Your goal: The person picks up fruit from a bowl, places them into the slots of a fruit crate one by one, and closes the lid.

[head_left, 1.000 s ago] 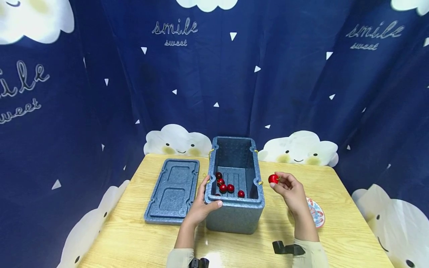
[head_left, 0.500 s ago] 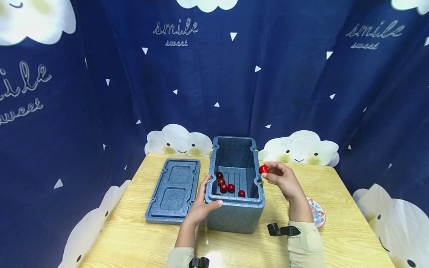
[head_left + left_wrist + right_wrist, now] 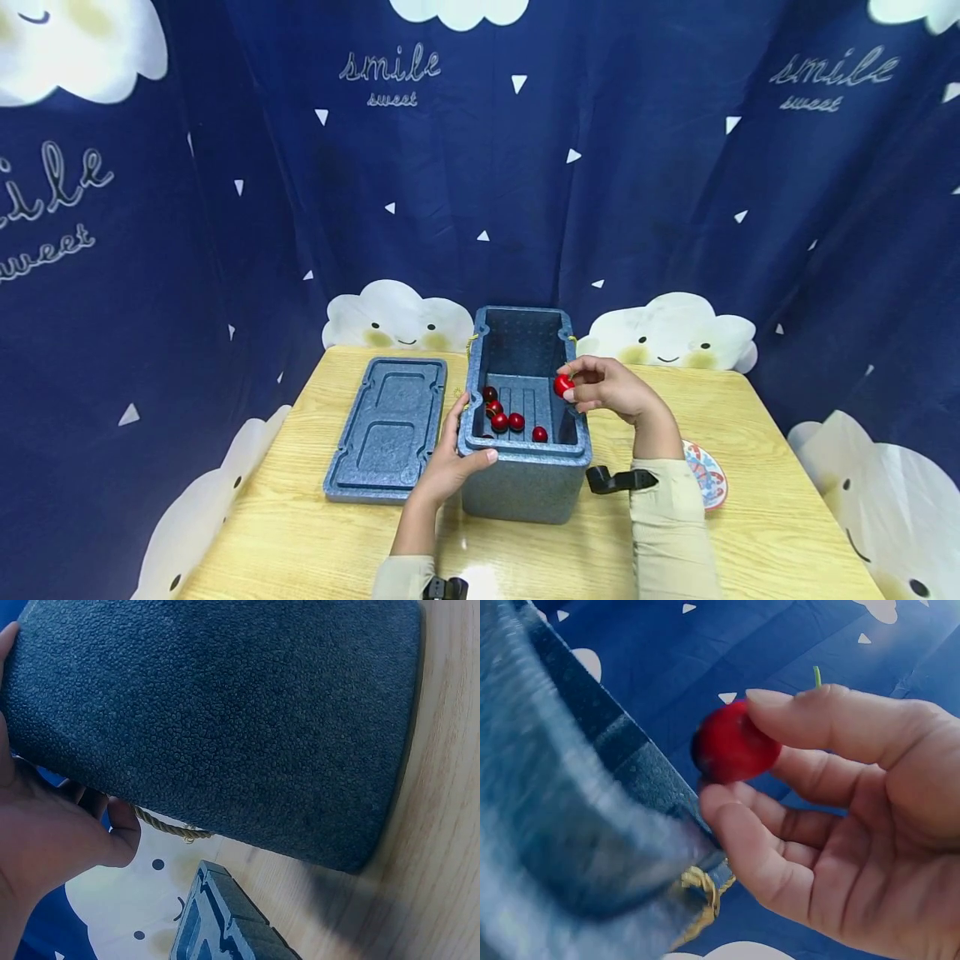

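Observation:
A grey-blue foam box (image 3: pixel 517 492) with a textured wall stands uncovered on the table, yellow rope loops at its sides. My left hand (image 3: pixel 447 467) grips its near left corner, thumb on the front rim and fingers along the left side; in the left wrist view the fingertips are by the rope (image 3: pixel 169 827). Between thumb and fingers, my right hand (image 3: pixel 618 393) pinches a red cherry (image 3: pixel 739 742) with a short green stem, over the box's right rim. Several dark red cherries (image 3: pixel 516 422) lie on the box floor, mostly near the front left.
The box's lid (image 3: pixel 386 429) lies flat on the table to the left. Partly behind the right forearm is a round plate (image 3: pixel 708 479) with a red and blue pattern. A dark blue curtain (image 3: pixel 480 167) with clouds hangs behind the wooden table (image 3: pixel 765 533).
My right hand has carried the cherry leftward from beside the box to above its right rim. The left hand and the box have stayed in place.

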The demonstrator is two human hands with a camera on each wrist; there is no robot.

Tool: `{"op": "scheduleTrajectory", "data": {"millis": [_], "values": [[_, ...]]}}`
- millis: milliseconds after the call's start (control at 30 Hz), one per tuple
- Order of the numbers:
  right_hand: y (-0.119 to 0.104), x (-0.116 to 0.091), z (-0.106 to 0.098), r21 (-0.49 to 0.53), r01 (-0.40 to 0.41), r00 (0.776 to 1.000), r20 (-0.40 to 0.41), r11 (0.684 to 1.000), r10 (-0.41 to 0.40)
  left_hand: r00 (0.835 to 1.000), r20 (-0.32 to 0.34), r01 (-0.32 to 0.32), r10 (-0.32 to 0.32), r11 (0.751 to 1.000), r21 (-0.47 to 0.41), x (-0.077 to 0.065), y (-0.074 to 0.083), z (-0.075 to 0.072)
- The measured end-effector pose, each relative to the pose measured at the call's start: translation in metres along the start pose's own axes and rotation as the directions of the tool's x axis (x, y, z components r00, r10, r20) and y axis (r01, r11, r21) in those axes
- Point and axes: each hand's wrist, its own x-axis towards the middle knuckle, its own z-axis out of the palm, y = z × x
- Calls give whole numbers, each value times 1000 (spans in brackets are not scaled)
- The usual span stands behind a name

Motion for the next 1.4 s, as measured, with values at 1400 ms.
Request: {"op": "scheduleTrajectory", "data": {"millis": [1400], "values": [[-31,2,-4,-366,176,960,270,914,-77,1000,-2,8,-8,1000,15,0,1,0]]}}
